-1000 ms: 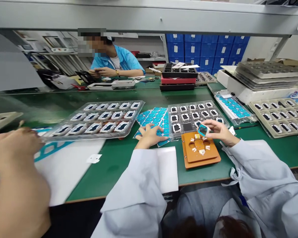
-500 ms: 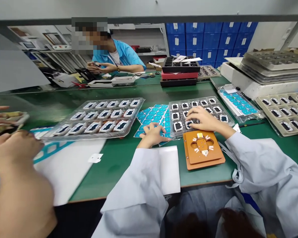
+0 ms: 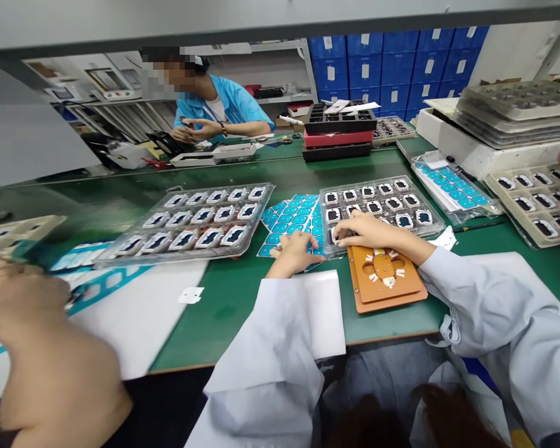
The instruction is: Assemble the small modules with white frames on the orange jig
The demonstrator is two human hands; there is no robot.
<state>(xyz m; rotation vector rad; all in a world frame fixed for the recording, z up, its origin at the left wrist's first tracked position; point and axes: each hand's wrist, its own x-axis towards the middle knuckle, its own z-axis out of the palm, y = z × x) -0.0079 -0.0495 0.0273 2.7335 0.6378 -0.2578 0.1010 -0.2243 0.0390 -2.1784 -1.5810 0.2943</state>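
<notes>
My left hand rests over blue sticker sheets, its thumb and fingers apart, with nothing visible in it. The fingers of my right hand bend down around a white-framed black part at the front left of a clear plastic tray; my fingers partly hide it. Rows of like parts sit in that tray. Below my right wrist lies an orange fixture with a shaped recess and small white pads, its back edge covered by my hand. White foam lies by my left sleeve.
Another clear tray of white-framed parts stands left, near a co-worker's arm. At right are a beige tray, bagged blue stickers and stacked trays. A person in blue sits opposite. Black boxes stand at the back.
My right hand has moved left across the clear tray to its front-left part. My left fingers have drawn closer together. Another person's hand has appeared at the far right.
</notes>
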